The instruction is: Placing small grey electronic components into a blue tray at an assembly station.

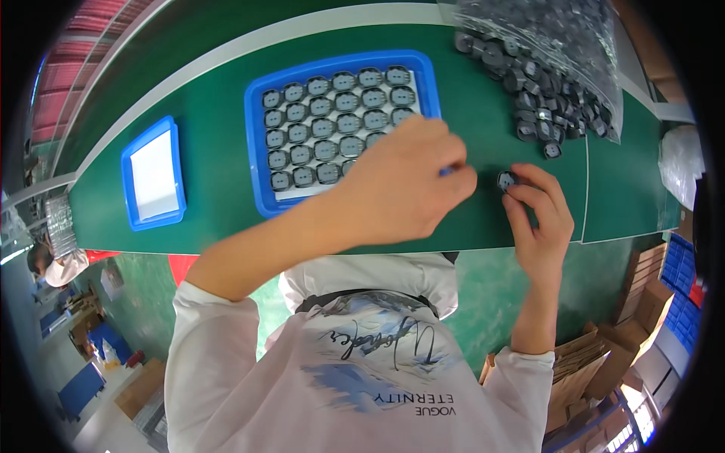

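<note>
My right hand point(540, 215) pinches a small dark grey part with a rounded grey face point(506, 180) between thumb and fingertips, just over the green table. Blurred a little, my left hand point(419, 181) is curled over the near right corner of the blue tray point(260, 170). Its fingertips are hidden, so whatever they may hold does not show. Rows of similar dark parts point(322, 127) lie face up in the tray on a white lining, partly covered by my left hand and forearm.
At the far right, a pile of loose dark parts point(544, 102) spills from a clear plastic bag point(559, 30). A smaller blue tray with a white bottom point(181, 192) lies on the left of the green table point(215, 151). Cardboard boxes point(642, 317) stand on the floor at right.
</note>
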Motion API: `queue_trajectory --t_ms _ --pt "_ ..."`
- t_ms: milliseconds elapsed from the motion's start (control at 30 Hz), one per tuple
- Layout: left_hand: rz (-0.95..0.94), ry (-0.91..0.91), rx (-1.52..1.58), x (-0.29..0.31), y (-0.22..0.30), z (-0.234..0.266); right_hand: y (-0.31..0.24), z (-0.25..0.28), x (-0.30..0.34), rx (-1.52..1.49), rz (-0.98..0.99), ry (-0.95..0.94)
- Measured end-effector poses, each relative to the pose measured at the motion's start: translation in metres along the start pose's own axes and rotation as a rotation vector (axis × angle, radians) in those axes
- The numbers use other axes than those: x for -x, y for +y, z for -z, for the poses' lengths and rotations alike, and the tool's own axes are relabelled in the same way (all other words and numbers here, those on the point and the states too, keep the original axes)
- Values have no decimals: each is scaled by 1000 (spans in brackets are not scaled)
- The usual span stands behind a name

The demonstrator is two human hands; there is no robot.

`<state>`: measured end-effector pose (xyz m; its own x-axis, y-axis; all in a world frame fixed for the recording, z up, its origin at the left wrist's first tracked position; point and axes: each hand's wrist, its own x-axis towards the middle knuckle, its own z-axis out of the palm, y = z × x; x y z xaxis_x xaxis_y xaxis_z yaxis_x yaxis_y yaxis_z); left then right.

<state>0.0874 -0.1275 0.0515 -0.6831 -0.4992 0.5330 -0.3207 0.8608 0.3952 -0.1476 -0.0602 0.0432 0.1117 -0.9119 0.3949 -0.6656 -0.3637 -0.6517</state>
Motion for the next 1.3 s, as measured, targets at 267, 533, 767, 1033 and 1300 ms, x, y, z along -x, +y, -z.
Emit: queue_trajectory --t_ms 267,533,767,1033,1300 --pt "-41 26 -280 10 34 -48 14 -16 1 113 61 -53" --pt "59 -217 147 -11 18 -49 19 1 14 167 20 -1" --pt "93 -130 -120 -35 -19 -32 26 -8 9 72 42 -14" --pt "-44 -221 -104 -56 -11 -101 69 8 45 130 102 -37" --pt "24 -363 -149 -38 -18 -116 25 -9 21 120 99 -6"
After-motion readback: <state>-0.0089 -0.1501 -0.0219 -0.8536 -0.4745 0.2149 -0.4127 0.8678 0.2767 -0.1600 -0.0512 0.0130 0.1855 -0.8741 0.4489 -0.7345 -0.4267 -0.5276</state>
